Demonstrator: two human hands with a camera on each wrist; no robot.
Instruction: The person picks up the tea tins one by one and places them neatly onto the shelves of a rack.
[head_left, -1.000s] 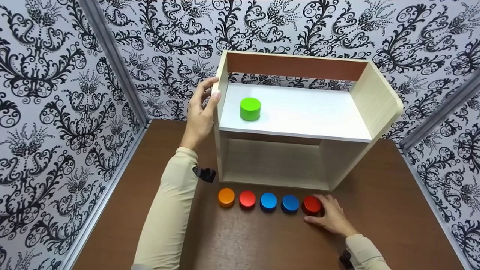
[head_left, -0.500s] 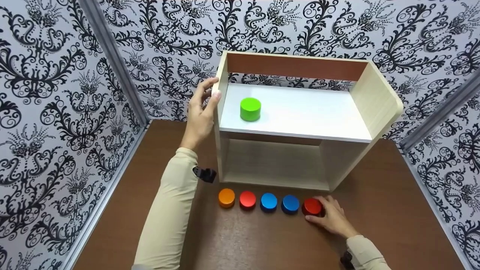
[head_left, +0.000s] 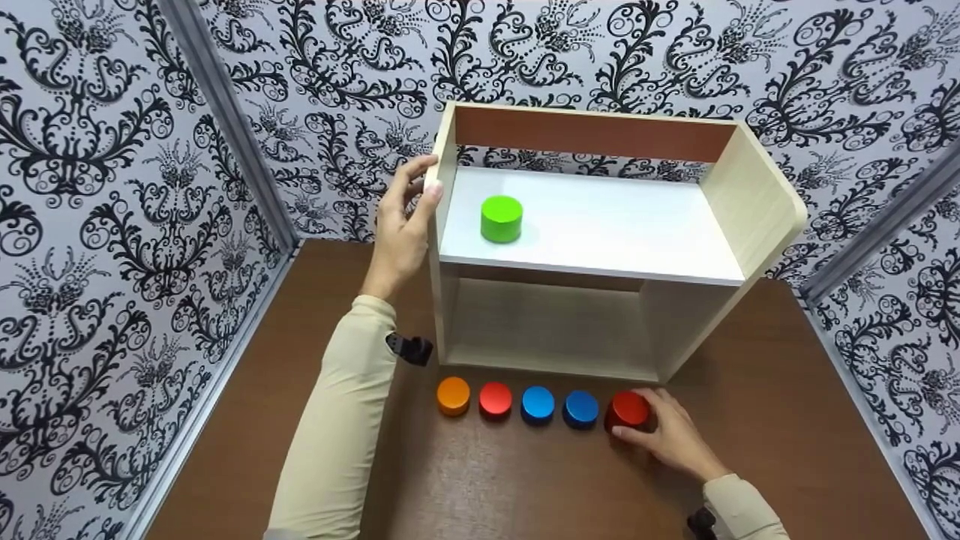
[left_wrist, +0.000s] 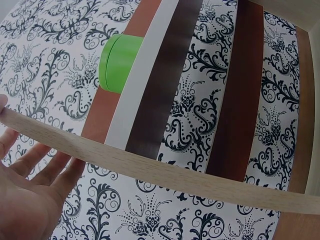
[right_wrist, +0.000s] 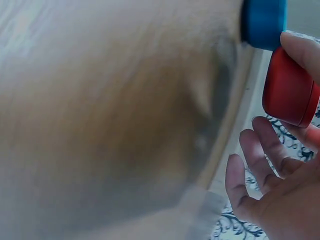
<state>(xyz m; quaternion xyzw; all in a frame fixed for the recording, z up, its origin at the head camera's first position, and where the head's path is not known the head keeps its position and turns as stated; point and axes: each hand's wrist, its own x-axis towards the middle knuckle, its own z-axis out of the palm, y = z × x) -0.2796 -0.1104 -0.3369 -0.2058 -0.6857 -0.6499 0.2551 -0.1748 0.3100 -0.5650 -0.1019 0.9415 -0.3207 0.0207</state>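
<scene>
My left hand (head_left: 399, 232) holds the left side panel of a two-level wooden shelf (head_left: 585, 367), thumb on its front edge and fingers outside. In the left wrist view the hand (left_wrist: 35, 200) is at the panel's edge. A green cylinder (head_left: 501, 219) stands on the white upper shelf, toward the left. My right hand (head_left: 679, 439) pinches a red cylinder (right_wrist: 287, 90) between thumb and index finger; the other fingers are spread away from it. That cylinder is at the right end of a row in front of the shelf, slightly raised, near a dark blue cylinder (head_left: 580, 409).
Further left in the row stand a light blue cylinder (head_left: 538, 404), another red cylinder (head_left: 495, 400) and an orange cylinder (head_left: 453, 396) on the brown table (head_left: 510, 487). Patterned walls (head_left: 330, 67) enclose the table at the back and both sides.
My right hand has closed in on the red cylinder and raised it a little, shifting slightly right. The left hand, shelf and other cylinders stay put.
</scene>
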